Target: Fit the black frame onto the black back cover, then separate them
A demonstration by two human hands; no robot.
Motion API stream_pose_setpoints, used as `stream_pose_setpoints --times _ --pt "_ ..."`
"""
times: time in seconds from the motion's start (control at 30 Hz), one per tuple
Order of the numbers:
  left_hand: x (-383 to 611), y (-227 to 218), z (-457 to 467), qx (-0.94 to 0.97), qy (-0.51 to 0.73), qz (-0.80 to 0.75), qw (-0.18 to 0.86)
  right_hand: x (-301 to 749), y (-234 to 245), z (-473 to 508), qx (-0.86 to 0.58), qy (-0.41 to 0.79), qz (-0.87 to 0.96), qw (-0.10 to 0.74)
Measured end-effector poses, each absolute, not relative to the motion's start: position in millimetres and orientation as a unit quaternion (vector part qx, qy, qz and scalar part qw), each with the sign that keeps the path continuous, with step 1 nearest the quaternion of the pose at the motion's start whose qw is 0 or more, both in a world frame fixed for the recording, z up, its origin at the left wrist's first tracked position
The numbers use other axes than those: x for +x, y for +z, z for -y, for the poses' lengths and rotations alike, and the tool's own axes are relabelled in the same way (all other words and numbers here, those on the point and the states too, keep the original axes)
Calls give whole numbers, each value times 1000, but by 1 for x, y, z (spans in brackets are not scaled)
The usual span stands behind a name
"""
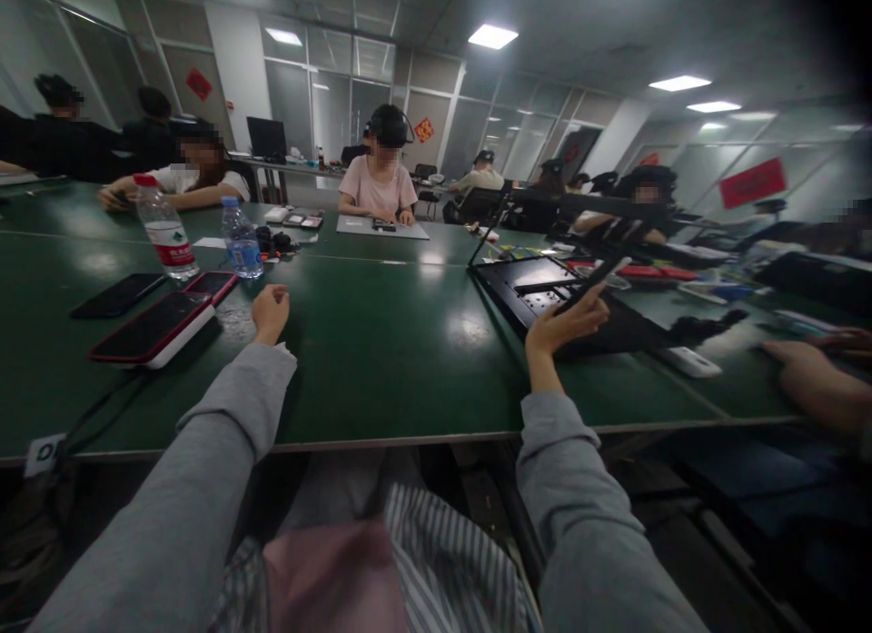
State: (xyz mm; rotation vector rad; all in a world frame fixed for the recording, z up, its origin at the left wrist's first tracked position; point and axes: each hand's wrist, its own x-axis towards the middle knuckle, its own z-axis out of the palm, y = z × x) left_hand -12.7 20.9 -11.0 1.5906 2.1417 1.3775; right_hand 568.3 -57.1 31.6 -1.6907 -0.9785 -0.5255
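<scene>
My left hand [271,313] rests on the green table, its fingers curled into a loose fist with nothing showing in them. To the right, my right hand [567,326] is closed on the raised black arm of a flat black folding stand [500,292]. The stand lies on the table with a slot and small holes in its plate, and a thin strut rises at its far left corner. Part of the plate is hidden behind my right hand.
Left of my left hand are a phone on a white block [153,333], another dark phone [115,295], a red-capped bottle [167,233] and a blue-capped bottle [242,242]. A white device [691,361] lies right of the stand, near another person's hand [817,379]. A person [378,183] sits opposite.
</scene>
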Motion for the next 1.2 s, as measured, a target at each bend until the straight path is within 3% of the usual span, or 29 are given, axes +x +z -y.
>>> stream_pose_setpoints --times 0.13,0.27,0.47,0.77,0.9,1.03,1.2 --pt "-12 -10 -21 528 469 -704 73 552 36 39 -676 -276 453 511" --pt "-8 -10 -21 539 496 -676 80 546 35 36 -636 -250 496 536" --pt "6 -8 -24 549 558 -610 125 545 24 29 -644 -108 542 528" --pt "16 -10 -21 551 511 -617 234 554 1 1 -677 24 535 504" --pt "11 -12 -22 506 495 -657 259 560 -5 -8 -677 184 499 508" --pt "5 -9 -19 530 429 -702 208 562 -7 -8 -602 302 528 516" --pt "13 2 -6 574 372 -722 100 563 -15 -13 -639 211 537 509"
